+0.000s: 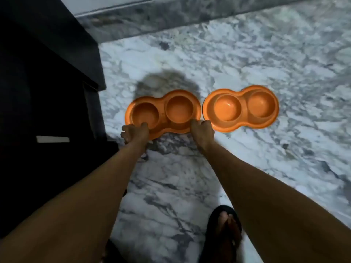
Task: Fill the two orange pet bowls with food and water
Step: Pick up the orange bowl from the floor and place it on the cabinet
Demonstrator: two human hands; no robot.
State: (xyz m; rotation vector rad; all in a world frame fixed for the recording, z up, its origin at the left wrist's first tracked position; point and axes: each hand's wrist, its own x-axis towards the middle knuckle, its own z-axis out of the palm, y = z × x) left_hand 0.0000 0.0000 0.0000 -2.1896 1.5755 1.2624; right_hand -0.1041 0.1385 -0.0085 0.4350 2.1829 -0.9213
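Two orange double-well pet bowls sit side by side on the marble floor [275, 59], long axes roughly in line and ends just about touching.

Left double bowl [163, 121]: both hands are on its near rim.
- Left hand [133, 132] is at the near edge of the left-side well. Its fingers [143, 125] are curled, with one hooked over the rim lip, gripping it.
- Right hand [202, 130] is at the near edge by the right-side well, close to where the two bowls meet. Its knuckles are bent and its fingers are closed around the rim.
- Can't tell whether the bowl is flat on the floor or slightly lifted at the near side.

Right double bowl [245, 115]: lies on the floor with no hand on it. It sits just right of the right hand and is angled a bit further away at its far end.

All four wells show bare orange plastic.

Surroundings:
- A dark cabinet [47, 76] fills the left side. Its corner is close to the left bowl's far-left end.
- A marble skirting strip [152, 19] runs along the top.
- A round shadow [167, 80] falls on the floor just behind the left bowl.
- A foot in a black sandal [224, 232] is at the bottom, between the forearms.
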